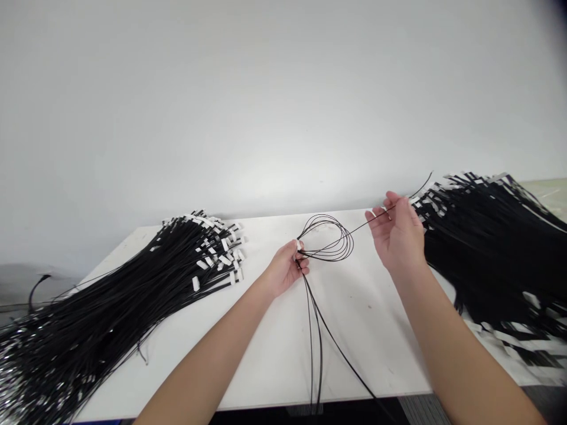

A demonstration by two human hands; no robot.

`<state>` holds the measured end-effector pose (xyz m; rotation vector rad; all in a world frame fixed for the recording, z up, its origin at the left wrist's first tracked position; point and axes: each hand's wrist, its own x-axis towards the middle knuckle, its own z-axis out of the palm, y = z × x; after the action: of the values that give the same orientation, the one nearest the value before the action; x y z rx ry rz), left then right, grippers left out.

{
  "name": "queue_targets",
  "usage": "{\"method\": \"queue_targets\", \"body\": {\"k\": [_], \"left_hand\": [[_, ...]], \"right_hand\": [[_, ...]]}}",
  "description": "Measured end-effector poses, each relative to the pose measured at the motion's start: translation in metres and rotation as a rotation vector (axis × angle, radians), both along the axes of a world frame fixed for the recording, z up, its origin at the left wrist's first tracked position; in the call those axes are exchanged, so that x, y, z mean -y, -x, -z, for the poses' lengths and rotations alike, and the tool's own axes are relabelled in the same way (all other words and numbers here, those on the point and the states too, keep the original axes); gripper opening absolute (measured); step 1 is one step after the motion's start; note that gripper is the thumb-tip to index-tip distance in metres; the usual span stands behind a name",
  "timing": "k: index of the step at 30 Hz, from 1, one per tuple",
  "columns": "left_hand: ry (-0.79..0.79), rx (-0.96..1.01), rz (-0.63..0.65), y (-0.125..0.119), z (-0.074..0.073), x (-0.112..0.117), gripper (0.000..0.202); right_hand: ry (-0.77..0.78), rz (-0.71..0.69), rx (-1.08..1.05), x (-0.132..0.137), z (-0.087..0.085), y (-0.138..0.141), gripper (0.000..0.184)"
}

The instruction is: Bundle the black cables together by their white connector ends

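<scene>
My left hand [284,268] pinches a thin black cable [330,239] where it is wound into several loops, with a small white tag at my fingertips. The cable's loose ends trail down over the table's front edge. My right hand [397,233] is raised to the right of the loops, fingers spread, and holds the free end of the same cable between thumb and fingers. That end runs taut from the loops up past my right hand.
A big pile of black cables with white tags [128,301] lies at my left on the white table [354,307]. A second, similar pile [491,248] covers the table's right side. A plain grey wall stands behind.
</scene>
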<state>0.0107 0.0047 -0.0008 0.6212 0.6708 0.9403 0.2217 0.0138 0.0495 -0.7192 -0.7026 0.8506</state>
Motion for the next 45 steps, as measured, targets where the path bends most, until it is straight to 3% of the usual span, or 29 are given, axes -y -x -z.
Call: {"method": "queue_targets", "body": {"k": [3, 7, 10, 13, 20, 45], "left_hand": [[-0.015, -0.016, -0.003, 0.000, 0.001, -0.001, 0.024], [-0.026, -0.033, 0.002, 0.000, 0.003, -0.002, 0.021], [-0.022, -0.023, 0.004, -0.001, 0.002, -0.002, 0.023], [-0.010, -0.022, 0.011, -0.001, -0.002, 0.000, 0.025], [-0.036, -0.017, 0.035, -0.001, -0.002, 0.001, 0.025], [-0.069, -0.037, 0.063, 0.000, 0.003, -0.001, 0.025]], "right_hand": [[0.060, -0.167, 0.048, 0.007, -0.006, 0.001, 0.029], [0.150, -0.340, 0.419, 0.019, -0.002, 0.017, 0.026], [0.123, -0.306, 0.781, 0.022, 0.006, 0.028, 0.017], [0.082, -0.220, 0.973, 0.022, 0.011, 0.032, 0.013], [0.031, -0.091, 1.021, 0.021, 0.013, 0.031, 0.011], [-0.117, -0.064, 1.148, 0.026, 0.008, 0.035, 0.007]]}}
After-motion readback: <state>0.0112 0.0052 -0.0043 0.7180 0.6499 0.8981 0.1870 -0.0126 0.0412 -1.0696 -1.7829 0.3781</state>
